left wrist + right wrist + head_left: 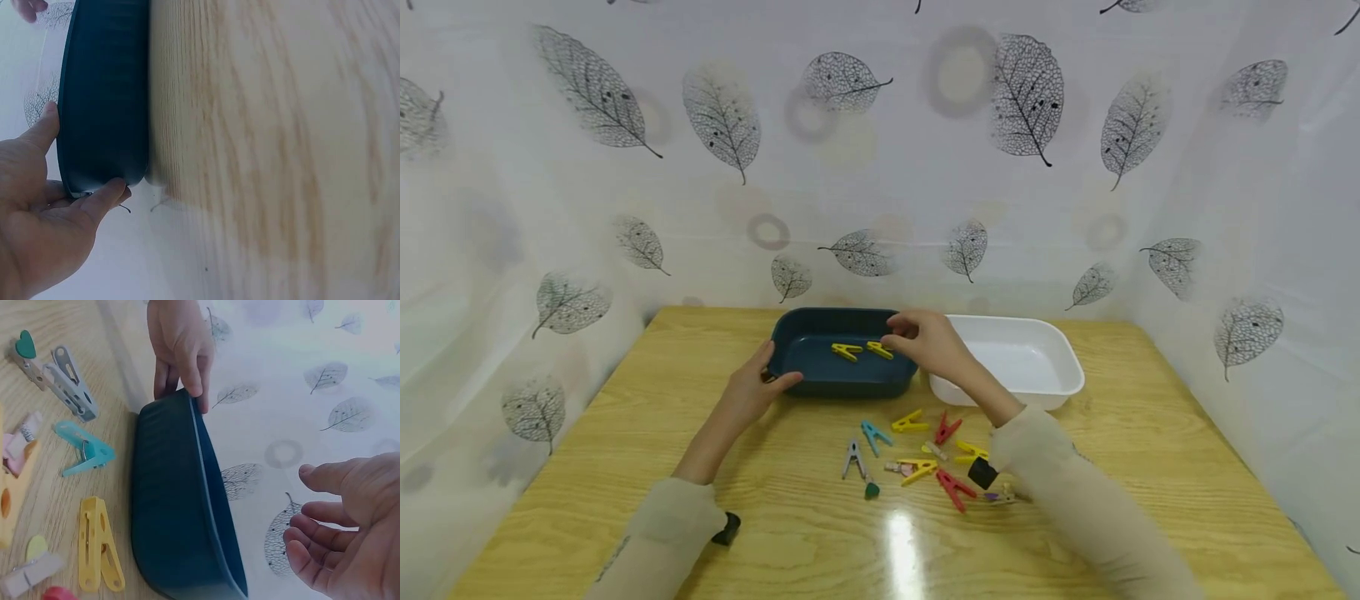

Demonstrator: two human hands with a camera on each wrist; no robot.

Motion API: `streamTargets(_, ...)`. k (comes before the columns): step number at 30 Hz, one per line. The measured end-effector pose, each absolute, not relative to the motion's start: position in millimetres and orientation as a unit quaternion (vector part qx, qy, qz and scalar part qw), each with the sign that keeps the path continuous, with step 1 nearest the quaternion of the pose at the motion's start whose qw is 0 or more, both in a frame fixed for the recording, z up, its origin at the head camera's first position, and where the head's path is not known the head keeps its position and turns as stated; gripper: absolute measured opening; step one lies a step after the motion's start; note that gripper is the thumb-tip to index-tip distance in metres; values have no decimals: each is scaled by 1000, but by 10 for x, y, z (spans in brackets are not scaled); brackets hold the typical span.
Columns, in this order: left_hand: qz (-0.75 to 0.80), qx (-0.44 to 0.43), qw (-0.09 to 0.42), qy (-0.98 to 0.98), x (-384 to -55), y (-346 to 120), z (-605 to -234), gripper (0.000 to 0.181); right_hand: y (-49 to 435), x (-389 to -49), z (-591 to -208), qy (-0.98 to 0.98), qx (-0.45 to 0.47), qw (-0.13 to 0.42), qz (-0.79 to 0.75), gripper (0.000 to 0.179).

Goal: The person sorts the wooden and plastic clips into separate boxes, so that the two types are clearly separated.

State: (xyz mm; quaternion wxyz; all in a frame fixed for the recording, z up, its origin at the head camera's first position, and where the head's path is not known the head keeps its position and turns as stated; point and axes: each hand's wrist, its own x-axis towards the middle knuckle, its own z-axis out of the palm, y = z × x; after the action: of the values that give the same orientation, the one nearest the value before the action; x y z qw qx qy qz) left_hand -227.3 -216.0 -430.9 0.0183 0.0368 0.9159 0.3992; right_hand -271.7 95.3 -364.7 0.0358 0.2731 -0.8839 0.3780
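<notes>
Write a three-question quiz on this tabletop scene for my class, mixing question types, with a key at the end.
1. What colour are the clothespins seen inside the dark tray?
a) red
b) yellow
c) grey
2. True or false: in the head view, the white tray stands to the left of the dark one.
3. Which hand grips the end of the dark tray?

Key:
1. b
2. False; the white tray stands to its right.
3. The left hand.
</notes>
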Motion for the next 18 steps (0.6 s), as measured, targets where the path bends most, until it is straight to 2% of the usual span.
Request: streamTargets(18,396,36,15,918,-2271,-2164,-4308,92,1419,-2378,-3616,-882,271,63,380,35)
